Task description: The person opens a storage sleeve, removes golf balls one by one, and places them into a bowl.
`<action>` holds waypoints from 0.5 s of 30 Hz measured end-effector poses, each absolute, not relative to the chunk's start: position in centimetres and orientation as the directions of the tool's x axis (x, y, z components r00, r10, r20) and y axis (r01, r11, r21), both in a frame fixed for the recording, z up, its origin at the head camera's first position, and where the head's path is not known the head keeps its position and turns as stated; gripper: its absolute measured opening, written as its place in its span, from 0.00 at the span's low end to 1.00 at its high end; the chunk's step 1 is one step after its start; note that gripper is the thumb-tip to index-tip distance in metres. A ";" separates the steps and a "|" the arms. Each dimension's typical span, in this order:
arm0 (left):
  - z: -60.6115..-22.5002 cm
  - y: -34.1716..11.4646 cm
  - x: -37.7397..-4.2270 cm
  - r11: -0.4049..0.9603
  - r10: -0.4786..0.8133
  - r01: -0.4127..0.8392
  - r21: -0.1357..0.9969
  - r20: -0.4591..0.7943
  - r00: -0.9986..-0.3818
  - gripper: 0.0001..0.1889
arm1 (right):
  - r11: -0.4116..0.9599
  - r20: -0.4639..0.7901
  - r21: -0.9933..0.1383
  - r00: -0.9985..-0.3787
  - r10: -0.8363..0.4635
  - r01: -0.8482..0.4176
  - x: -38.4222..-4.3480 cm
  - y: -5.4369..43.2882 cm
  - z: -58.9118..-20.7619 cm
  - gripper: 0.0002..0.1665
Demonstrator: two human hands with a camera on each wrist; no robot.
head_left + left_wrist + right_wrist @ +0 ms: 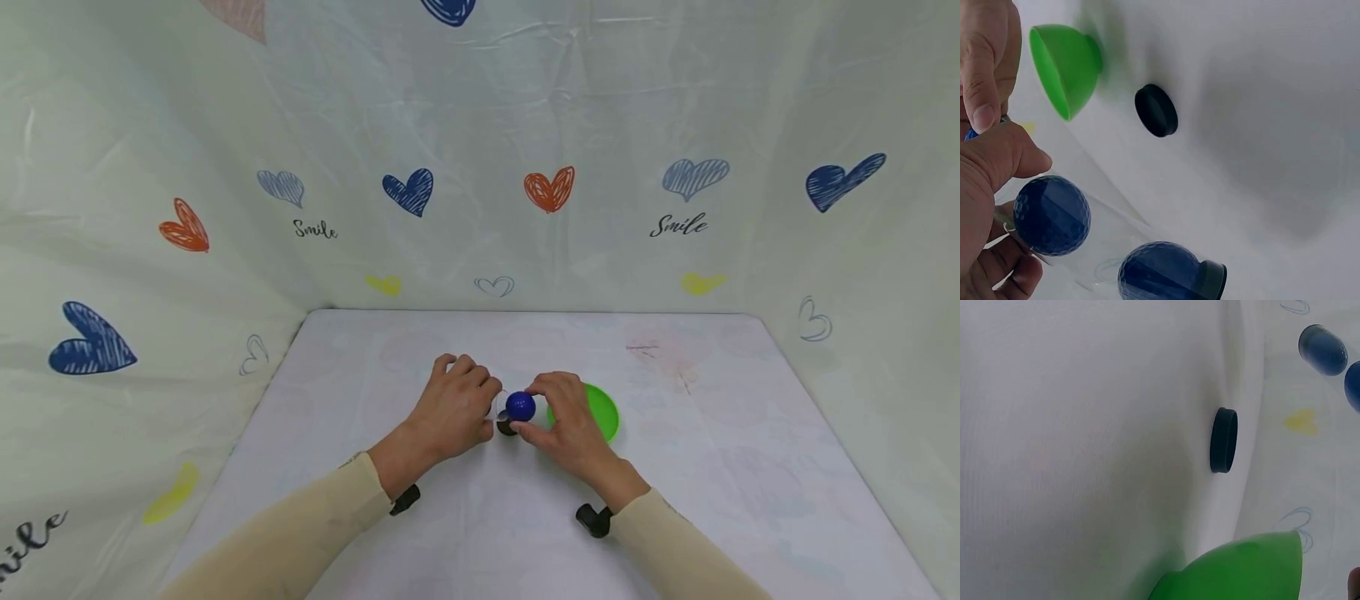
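Beige long sleeves point(296, 533) nearest the lens, one per forearm; small black devices point(595, 521) worn at both wrists. Left grip point(452, 408): fingers and thumb wrapped about a clear transparent tube point(1104, 247). Within the tube, two blue dimpled balls: the nearer one point(1052, 215) beside the left thumb, the farther one point(1159, 272) away from the grip, against the dark end cap point(1212, 281). Right grip point(566, 421): pinching a glossy blue ball point(521, 407) between thumb and fingers, on the side facing the left grip, near the tube's hand-held end; contact with the tube cannot be told. Right of the right grip, partly hidden by it: bright green round bowl point(603, 412), upright on the white desk point(675, 517). Below both grips: loose black round cap point(1156, 110) on the desk, near the bowl, not touching it. Farther out, beyond both grips: off-white sheet point(480, 100) printed with hearts and "Smile".
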State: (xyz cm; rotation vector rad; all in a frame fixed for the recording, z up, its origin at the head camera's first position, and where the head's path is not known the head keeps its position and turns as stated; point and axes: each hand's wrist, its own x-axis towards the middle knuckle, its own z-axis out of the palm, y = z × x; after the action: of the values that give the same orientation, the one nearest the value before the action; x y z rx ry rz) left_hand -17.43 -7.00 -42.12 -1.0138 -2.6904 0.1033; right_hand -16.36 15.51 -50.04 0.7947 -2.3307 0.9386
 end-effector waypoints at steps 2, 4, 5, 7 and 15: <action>-42.2 -7.0 -17.4 0.754 0.656 0.638 -0.158 0.220 -0.722 0.20 | 0.618 0.641 -0.403 -0.690 -0.336 -0.675 -16.5 15.8 -50.1 0.35; -42.2 -7.0 -17.5 0.756 0.654 0.634 -0.163 0.213 -0.726 0.19 | 0.635 0.649 -0.373 -0.679 -0.342 -0.676 -16.5 16.0 -50.2 0.35; -42.3 -7.0 -17.5 0.758 0.652 0.631 -0.165 0.207 -0.729 0.19 | 0.639 0.651 -0.366 -0.677 -0.343 -0.676 -16.5 16.2 -50.3 0.35; -42.3 -7.0 -17.5 0.761 0.649 0.627 -0.165 0.201 -0.734 0.20 | 0.642 0.648 -0.370 -0.681 -0.339 -0.672 -16.5 16.4 -50.3 0.35; -42.3 -7.0 -17.4 0.760 0.650 0.627 -0.171 0.196 -0.734 0.20 | 0.659 0.635 -0.376 -0.699 -0.328 -0.651 -16.5 16.9 -50.4 0.34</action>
State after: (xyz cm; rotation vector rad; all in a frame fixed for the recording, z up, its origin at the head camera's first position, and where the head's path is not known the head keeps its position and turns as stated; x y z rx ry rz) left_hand -17.44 -6.98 -42.25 -1.0023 -2.7133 0.1357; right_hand -16.51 16.89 -50.38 0.7590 -2.3502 0.8157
